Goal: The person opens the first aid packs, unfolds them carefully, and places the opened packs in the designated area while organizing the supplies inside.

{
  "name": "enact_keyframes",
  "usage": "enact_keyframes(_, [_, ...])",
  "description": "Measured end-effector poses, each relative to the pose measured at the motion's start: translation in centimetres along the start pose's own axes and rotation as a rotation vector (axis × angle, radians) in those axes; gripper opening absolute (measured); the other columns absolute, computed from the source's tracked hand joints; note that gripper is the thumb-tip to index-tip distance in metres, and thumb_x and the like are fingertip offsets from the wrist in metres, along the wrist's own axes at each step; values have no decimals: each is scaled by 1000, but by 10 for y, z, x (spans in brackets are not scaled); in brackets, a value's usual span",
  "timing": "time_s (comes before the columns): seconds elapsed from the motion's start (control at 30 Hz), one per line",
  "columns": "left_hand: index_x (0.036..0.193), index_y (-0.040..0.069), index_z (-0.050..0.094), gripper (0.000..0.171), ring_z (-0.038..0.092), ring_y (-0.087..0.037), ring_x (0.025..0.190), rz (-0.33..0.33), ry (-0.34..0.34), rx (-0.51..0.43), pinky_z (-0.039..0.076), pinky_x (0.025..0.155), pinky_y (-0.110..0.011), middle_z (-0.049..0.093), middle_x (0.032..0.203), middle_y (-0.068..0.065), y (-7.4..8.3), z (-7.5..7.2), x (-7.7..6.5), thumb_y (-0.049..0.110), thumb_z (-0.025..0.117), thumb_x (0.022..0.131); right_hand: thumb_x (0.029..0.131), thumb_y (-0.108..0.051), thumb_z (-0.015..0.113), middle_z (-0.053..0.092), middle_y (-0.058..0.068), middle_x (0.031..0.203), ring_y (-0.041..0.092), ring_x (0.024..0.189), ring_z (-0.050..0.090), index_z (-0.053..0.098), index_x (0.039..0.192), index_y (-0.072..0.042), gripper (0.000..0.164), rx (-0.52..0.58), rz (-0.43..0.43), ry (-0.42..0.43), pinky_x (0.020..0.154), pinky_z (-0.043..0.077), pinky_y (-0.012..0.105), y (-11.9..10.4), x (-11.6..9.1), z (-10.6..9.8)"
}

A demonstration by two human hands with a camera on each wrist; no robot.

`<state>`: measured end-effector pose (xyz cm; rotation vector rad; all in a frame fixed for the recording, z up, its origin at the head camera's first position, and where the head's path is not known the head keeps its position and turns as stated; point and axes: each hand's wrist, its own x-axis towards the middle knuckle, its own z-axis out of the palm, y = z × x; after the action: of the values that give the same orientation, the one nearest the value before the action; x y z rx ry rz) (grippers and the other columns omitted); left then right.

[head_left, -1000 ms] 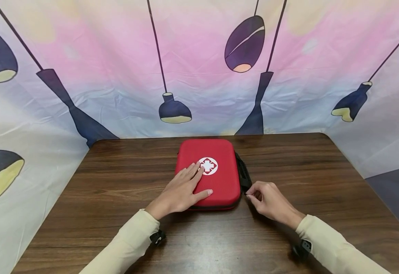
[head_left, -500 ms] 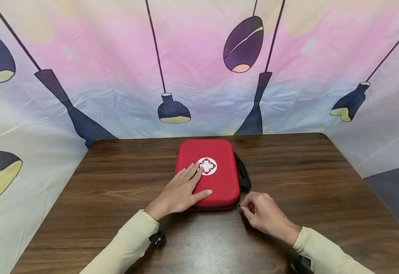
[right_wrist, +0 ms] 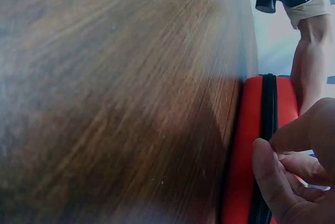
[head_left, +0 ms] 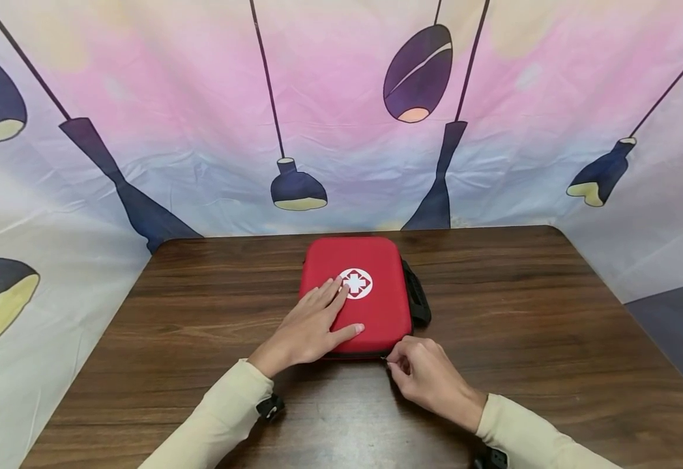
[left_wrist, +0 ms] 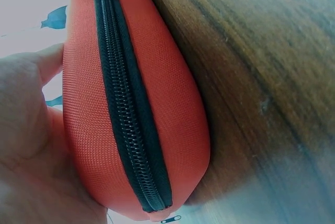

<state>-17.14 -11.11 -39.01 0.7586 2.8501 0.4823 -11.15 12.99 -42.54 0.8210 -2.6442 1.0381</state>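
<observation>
A red first-aid case [head_left: 371,260] with a white cross emblem lies flat on the wooden table. My left hand [head_left: 309,326] rests on its lid with straight, spread fingers. At the near edge, close to the right corner, my right hand [head_left: 429,374] pinches a zipper pull between thumb and forefinger. The fingers mostly cover the pull; a little of it shows at the top of the left wrist view. The black zipper [left_wrist: 125,103] runs along the near side with its teeth joined there. A second zipper pull [left_wrist: 171,219] hangs beyond the near-left corner.
A black carrying handle [head_left: 416,296] sticks out from the case's right side. The brown wooden table [head_left: 201,306] extends around it, its far edge just behind the case. A cloth backdrop [head_left: 212,98] printed with lamps hangs behind.
My right hand has moved the zipper pull from the case's right side, round the near-right corner, and leftward along the near edge. The left hand and the case have stayed in place.
</observation>
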Motion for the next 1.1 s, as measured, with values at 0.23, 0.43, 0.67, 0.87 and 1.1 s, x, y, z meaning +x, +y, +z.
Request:
enact_keyframes(0.23, [161, 10, 24, 86, 9, -27, 155, -11, -2, -2, 9, 126, -42, 13, 169, -8, -1, 0, -1, 62, 51, 98, 78, 9, 74, 60, -10, 73, -3, 63, 55, 70, 76, -12, 21, -25, -11, 9, 54, 48, 15, 2, 0, -3])
enact_keyframes(0.43, [160, 10, 30, 86, 17, -29, 154, -20, 26, 45, 16, 124, -46, 20, 168, -8, -1, -1, -4, 64, 53, 96, 78, 9, 74, 58, -10, 73, 3, 61, 55, 69, 74, -11, 21, -73, -23, 7, 53, 47, 16, 6, 1, -8])
enact_keyframes(0.67, [156, 8, 39, 85, 29, -31, 145, -9, 64, 90, 29, 119, -46, 32, 160, -11, 2, -3, -6, 64, 57, 94, 78, 9, 75, 59, -7, 73, 1, 61, 53, 70, 76, -7, 17, -127, -1, 22, 52, 47, 16, 16, 3, -17])
enact_keyframes(0.87, [154, 8, 45, 81, 34, -33, 141, -4, 71, 115, 34, 116, -46, 37, 156, -13, 3, -6, -7, 63, 58, 95, 76, 8, 77, 56, -7, 70, 3, 60, 53, 69, 74, -6, 17, -173, 31, 62, 51, 46, 18, 29, 8, -23])
enact_keyframes(1.1, [150, 9, 50, 76, 37, -34, 139, 17, 72, 142, 33, 117, -48, 42, 152, -14, 4, -8, -7, 61, 59, 95, 76, 9, 77, 58, -3, 69, 5, 59, 52, 68, 73, -7, 19, -228, 55, 106, 51, 45, 21, 44, 16, -31])
